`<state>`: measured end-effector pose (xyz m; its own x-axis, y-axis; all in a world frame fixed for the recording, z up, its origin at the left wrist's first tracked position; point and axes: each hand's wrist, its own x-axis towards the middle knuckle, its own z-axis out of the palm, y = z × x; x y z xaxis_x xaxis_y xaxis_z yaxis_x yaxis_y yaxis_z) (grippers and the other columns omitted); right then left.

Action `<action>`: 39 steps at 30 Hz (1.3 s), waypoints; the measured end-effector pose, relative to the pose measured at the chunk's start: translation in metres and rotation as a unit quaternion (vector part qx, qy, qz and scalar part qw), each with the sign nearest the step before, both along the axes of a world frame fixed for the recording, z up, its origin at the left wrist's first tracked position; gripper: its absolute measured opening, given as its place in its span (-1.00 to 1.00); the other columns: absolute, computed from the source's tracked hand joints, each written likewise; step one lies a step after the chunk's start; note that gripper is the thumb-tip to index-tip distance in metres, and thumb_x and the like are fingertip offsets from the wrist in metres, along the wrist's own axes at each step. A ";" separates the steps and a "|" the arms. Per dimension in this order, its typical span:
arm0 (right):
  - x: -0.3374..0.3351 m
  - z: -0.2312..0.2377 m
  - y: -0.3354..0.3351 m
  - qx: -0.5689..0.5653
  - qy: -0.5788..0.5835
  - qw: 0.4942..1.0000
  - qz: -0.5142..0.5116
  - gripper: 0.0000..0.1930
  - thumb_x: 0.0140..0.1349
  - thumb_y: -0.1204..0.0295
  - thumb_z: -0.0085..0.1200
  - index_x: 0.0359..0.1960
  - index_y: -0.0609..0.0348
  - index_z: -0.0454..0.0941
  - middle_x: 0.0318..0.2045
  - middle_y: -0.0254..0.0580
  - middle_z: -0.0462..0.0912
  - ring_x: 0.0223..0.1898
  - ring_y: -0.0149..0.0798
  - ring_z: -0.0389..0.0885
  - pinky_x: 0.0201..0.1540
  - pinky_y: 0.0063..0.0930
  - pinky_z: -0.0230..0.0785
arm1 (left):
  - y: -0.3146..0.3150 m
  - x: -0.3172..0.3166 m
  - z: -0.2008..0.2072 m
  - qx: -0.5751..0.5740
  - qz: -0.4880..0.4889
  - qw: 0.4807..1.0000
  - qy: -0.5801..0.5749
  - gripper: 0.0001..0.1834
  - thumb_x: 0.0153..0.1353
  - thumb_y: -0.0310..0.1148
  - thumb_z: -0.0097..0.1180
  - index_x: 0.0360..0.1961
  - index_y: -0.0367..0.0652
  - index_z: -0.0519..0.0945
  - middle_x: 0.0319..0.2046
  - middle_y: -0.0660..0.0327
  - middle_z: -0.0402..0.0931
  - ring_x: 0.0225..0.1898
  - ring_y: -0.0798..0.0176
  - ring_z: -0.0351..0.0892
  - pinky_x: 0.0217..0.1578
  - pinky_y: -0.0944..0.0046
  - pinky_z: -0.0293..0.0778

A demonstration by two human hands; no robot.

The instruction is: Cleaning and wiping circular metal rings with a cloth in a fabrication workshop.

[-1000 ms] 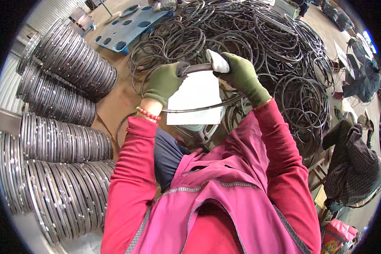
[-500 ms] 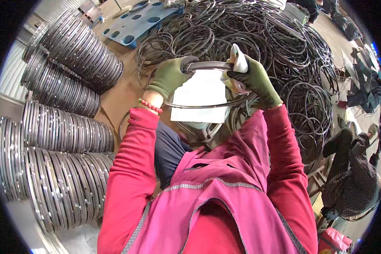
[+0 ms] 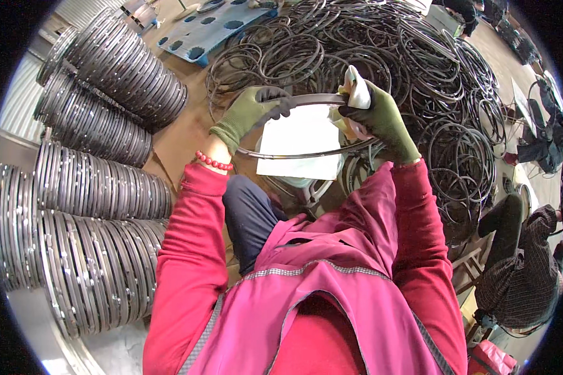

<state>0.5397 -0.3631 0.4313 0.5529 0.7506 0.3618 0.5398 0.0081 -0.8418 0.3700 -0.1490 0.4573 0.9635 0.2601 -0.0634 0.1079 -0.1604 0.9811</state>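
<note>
A thin dark metal hoop [image 3: 319,99] is held up between my two hands, its lower edge curving toward my lap. My left hand [image 3: 256,111], in an olive glove with dark fingers, is curled loosely round the hoop's upper left part. At the upper right, my right hand [image 3: 381,119], gloved alike, closes on a crumpled white cloth [image 3: 358,90] laid against the hoop. The fingers behind the cloth are partly hidden. Beneath the hoop a bright white sheet [image 3: 300,134] lies on a low stand [image 3: 308,194] in front of my knees.
Several long stacks of hoops [image 3: 100,181] line the left side. A big tangled heap of hoops [image 3: 356,44] spreads ahead and to the right. Beyond lies a blue plastic pallet [image 3: 200,34]. At the right edge sits another person [image 3: 522,269] in dark checked clothing.
My left hand has loosened its fingers a little and shifted slightly down and left along the hoop. My right hand and the cloth have moved slightly right.
</note>
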 end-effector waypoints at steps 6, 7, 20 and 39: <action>-0.011 0.006 -0.001 0.016 -0.002 1.000 0.012 -0.42 -0.17 0.19 0.32 -0.09 0.17 0.45 -0.31 -0.09 0.60 -0.28 -0.24 0.60 -0.20 -0.42 0.39 | -0.016 -0.005 0.002 -0.076 0.063 0.992 -0.074 -0.76 0.13 -0.40 0.14 -0.21 -0.33 0.56 -0.28 0.17 0.59 -0.28 0.38 0.55 -0.20 0.41 0.47; -0.015 0.010 -0.001 0.016 -0.001 1.000 0.014 -0.42 -0.17 0.19 0.32 -0.09 0.17 0.45 -0.31 -0.09 0.60 -0.28 -0.24 0.60 -0.20 -0.42 0.39 | -0.018 -0.005 -0.001 -0.076 0.064 0.992 -0.073 -0.76 0.13 -0.40 0.14 -0.21 -0.33 0.56 -0.28 0.17 0.59 -0.28 0.38 0.55 -0.20 0.41 0.47; -0.027 0.013 -0.005 0.003 -0.042 0.999 -0.010 -0.36 -0.25 0.15 0.36 -0.10 0.19 0.44 -0.25 -0.06 0.58 -0.22 -0.10 0.59 -0.16 -0.36 0.40 | -0.019 -0.001 0.001 0.025 0.077 0.991 0.105 -0.50 0.11 0.05 0.09 -0.29 -0.26 0.57 -0.46 0.22 0.58 -0.47 0.43 0.52 -0.51 0.43 0.45; -0.044 0.016 -0.019 -0.010 -0.031 0.999 -0.029 -0.39 -0.23 0.17 0.35 -0.10 0.18 0.46 -0.25 -0.09 0.59 -0.22 -0.10 0.59 -0.18 -0.36 0.40 | -0.029 -0.021 -0.009 -0.090 0.066 0.991 -0.067 -0.77 0.12 -0.26 0.17 -0.34 -0.23 0.58 -0.47 0.25 0.57 -0.51 0.42 0.50 -0.40 0.40 0.45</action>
<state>0.4961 -0.3820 0.4477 0.5726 0.7250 0.3828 0.5903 -0.0406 -0.8062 0.3493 -0.1779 0.4486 0.9246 0.3809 0.0070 -0.0177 0.0246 0.9995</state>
